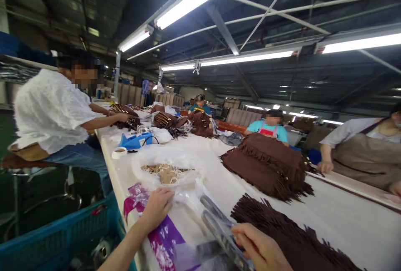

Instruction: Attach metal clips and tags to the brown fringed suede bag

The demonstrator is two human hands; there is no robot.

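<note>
My left hand (pixel 158 207) lies palm down on a purple-and-white printed plastic bag (pixel 167 237), fingers stretched out toward the clear edge of the plastic. Just beyond it is a clear plastic bag (pixel 184 160) holding brown paper and pale shredded strands. My right hand (pixel 258 244) has bent fingers closed around a grey object with long loops (pixel 216 225), blurred by motion, so its kind cannot be made out. Right of that hand spreads a dark brown fringed piece (pixel 282 233), partly covered by it.
A brown fringed stack (pixel 266 164) lies farther along the white table (pixel 347 204). A blue tape dispenser (pixel 136 140) and a tape roll (pixel 119 152) sit near the left edge. A teal crate (pixel 62 231) stands below. Several co-workers surround the table, one seated at left (pixel 53 112).
</note>
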